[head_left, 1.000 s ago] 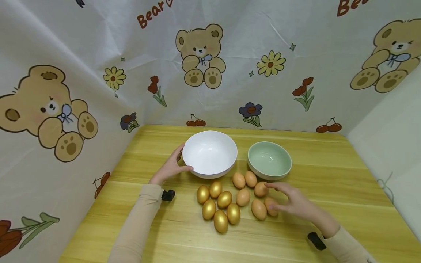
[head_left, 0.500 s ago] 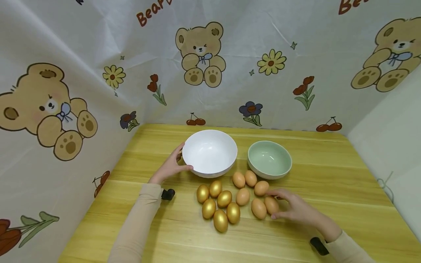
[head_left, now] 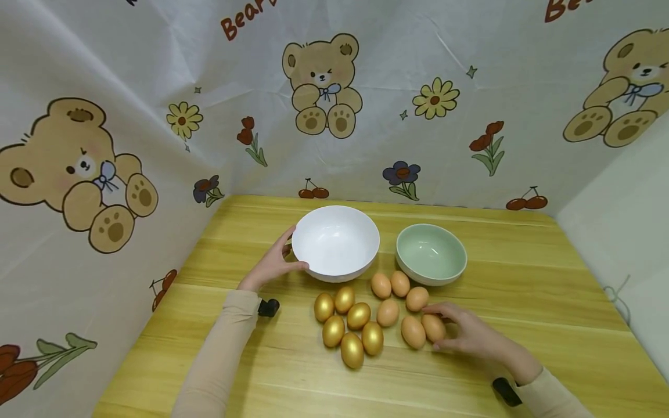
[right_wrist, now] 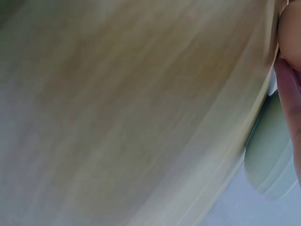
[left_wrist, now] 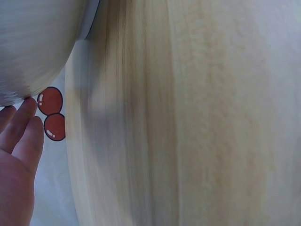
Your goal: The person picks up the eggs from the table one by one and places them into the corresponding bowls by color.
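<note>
Fingers of the right hand (head_left: 470,334) had been drawn in over the last second: a second earlier they were spread loosely above the brown eggs, and now they were curled round the rightmost brown egg (head_left: 434,328), thumb at its near side and fingertips at its far side. From this it was judged that a grip was being closed on that one egg, with no lift yet, since the egg was seen resting on the table (head_left: 522,290) exactly where it had lain. Its long axis lay flat on the wood, running from near right to far left, and which end was the narrow one could not be told. It was found touching a second brown egg (head_left: 413,331) on its left. Left of that, the gold eggs (head_left: 351,328) lay clustered, unmoved. Farther back, four more brown eggs (head_left: 398,293) were grouped just before the green bowl (head_left: 431,254), which stood empty and upright. The left hand (head_left: 272,266) was unchanged throughout, its fingers kept wrapped on the left rim of the white bowl (head_left: 335,242), also empty; in the left wrist view the fingertips (left_wrist: 21,117) were seen against the bowl's outer wall. Behind everything, the bear-printed cloth (head_left: 321,87) was hung.
</note>
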### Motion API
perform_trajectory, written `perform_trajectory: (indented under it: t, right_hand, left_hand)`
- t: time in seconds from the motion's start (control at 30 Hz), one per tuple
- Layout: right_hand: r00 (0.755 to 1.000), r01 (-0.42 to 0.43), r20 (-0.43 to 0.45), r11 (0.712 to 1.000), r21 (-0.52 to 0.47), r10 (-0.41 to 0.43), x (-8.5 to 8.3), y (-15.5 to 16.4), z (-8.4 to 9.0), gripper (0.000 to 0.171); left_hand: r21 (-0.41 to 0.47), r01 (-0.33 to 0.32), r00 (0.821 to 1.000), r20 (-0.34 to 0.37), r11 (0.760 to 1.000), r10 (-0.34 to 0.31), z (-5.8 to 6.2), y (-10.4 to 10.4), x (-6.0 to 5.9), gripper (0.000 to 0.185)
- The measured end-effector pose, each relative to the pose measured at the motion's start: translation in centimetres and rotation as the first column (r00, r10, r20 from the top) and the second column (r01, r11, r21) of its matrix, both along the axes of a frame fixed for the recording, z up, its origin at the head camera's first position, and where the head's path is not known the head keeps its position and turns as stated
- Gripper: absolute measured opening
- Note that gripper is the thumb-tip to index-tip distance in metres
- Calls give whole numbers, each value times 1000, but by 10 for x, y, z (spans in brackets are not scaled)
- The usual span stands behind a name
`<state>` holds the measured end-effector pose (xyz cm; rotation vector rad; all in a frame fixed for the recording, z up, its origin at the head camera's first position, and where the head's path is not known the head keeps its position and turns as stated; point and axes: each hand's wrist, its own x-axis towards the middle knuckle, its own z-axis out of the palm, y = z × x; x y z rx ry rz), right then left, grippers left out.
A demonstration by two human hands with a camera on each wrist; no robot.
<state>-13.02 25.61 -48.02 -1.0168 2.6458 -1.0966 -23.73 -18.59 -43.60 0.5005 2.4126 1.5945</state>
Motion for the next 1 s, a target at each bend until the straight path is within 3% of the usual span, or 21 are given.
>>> perform_trajectory:
  t: [0.23, 0.37, 0.5, 0.73, 1.0]
  right_hand:
    - [999, -1, 43, 1000, 6, 1, 0, 2, 2, 62]
    - [999, -9, 41, 1000, -1, 9, 1, 2, 3, 61]
    - [999, -4, 34, 1000, 3, 4, 3, 2, 4, 59]
    - [999, 33, 29, 999, -1, -33, 3, 5, 9, 58]
    - [999, 36, -23, 997, -75, -38, -8, 4, 24, 58]
  left_hand:
    - [-2, -36, 999, -10, 999, 36, -28, -6, -16, 106]
    - [-11, -40, 999, -6, 999, 40, -29, -6, -16, 107]
    - [-20, -31, 1000, 5, 999, 31, -25, -5, -15, 106]
    - [-21, -7, 1000, 10, 1000, 7, 0, 0, 0, 103]
    - [-17, -7, 1000, 18, 1000, 7, 5, 1, 3, 103]
